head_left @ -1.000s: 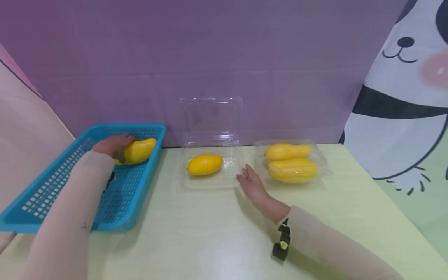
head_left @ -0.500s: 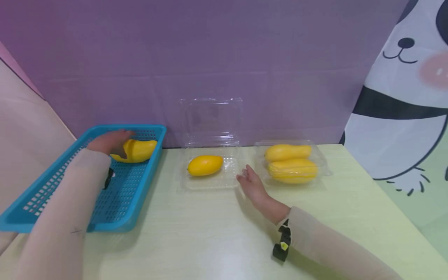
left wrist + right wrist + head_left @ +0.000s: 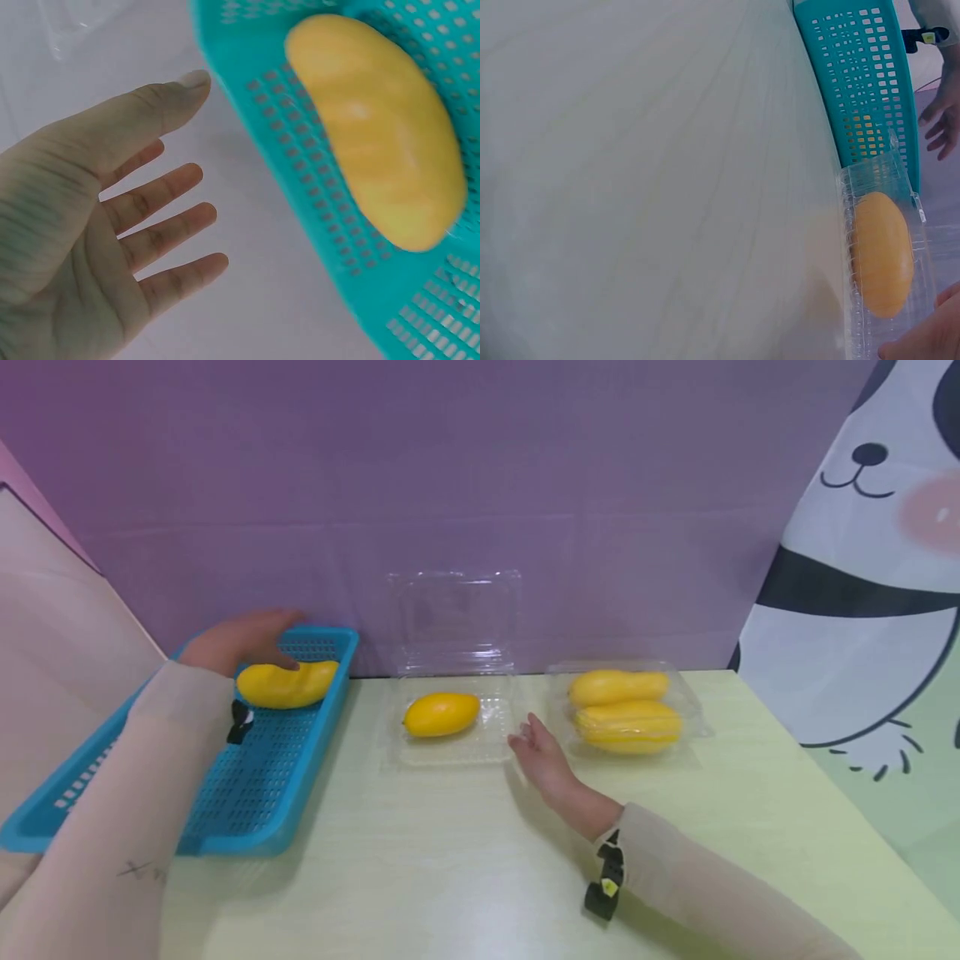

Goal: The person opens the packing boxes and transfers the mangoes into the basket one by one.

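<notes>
Purple cloth [image 3: 480, 460] filled the background, cut off at the top; before it spread the pale table [image 3: 420, 860], and at right a printed panda [image 3: 855, 652] ran past the edge. My left sleeve [image 3: 150, 768] covered much of the blue basket [image 3: 255, 785]. Beside that stood an open clear container [image 3: 495, 752], its raised lid [image 3: 455, 618] faint against the cloth, then a second clear container [image 3: 686, 714] with a hard-to-follow outline. My left hand [image 3: 243, 642] hung over the basket's far side, fingers spread wide, holding nothing. My right hand [image 3: 546, 768] was at the open container's side, largely cut off in the right wrist view; I couldn't tell whether thumb and finger pinched the plastic. One yellow fruit [image 3: 287, 686] lay in the basket, near my left hand but apart; a mango-like fruit [image 3: 441, 715] lay in the open container. A farther fruit [image 3: 618, 687] and a nearer fruit [image 3: 630, 727], the latter blurred by glare, filled the second.
</notes>
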{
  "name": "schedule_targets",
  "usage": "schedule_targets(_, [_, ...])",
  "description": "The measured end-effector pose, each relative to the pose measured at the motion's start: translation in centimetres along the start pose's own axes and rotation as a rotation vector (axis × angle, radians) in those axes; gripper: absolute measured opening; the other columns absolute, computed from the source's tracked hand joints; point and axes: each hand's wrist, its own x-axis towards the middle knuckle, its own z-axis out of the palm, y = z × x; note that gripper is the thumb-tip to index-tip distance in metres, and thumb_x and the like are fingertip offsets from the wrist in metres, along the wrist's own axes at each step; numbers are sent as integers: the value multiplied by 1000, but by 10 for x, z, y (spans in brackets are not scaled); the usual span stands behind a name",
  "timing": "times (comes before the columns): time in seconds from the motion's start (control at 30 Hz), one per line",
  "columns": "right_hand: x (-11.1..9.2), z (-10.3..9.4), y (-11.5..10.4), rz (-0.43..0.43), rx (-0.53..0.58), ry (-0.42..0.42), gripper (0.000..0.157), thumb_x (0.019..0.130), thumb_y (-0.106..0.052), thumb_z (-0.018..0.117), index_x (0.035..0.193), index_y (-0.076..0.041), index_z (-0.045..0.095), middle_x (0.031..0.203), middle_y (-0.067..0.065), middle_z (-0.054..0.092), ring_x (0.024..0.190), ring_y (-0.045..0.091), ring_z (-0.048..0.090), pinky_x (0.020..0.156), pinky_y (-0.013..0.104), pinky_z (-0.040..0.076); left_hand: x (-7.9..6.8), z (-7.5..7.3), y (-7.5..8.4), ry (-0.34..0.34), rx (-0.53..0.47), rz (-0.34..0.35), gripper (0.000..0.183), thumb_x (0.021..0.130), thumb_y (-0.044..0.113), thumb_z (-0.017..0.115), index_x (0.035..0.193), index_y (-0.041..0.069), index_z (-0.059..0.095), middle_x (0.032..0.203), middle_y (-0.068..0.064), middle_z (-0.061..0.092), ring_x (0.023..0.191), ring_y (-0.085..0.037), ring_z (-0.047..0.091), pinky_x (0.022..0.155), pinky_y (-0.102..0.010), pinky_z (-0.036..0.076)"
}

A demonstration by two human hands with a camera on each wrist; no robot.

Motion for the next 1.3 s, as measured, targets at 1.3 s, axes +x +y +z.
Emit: schedule_targets(1.3, [-1, -3, -6, 13, -59, 17, 66, 97, -15, 48, 150, 1, 12, 151, 26, 25, 138, 41, 29, 115, 48, 27, 47, 19, 138, 52, 31, 223, 72, 83, 16, 73, 145, 10, 36, 151, -12, 36, 139, -32, 31, 115, -51, 29])
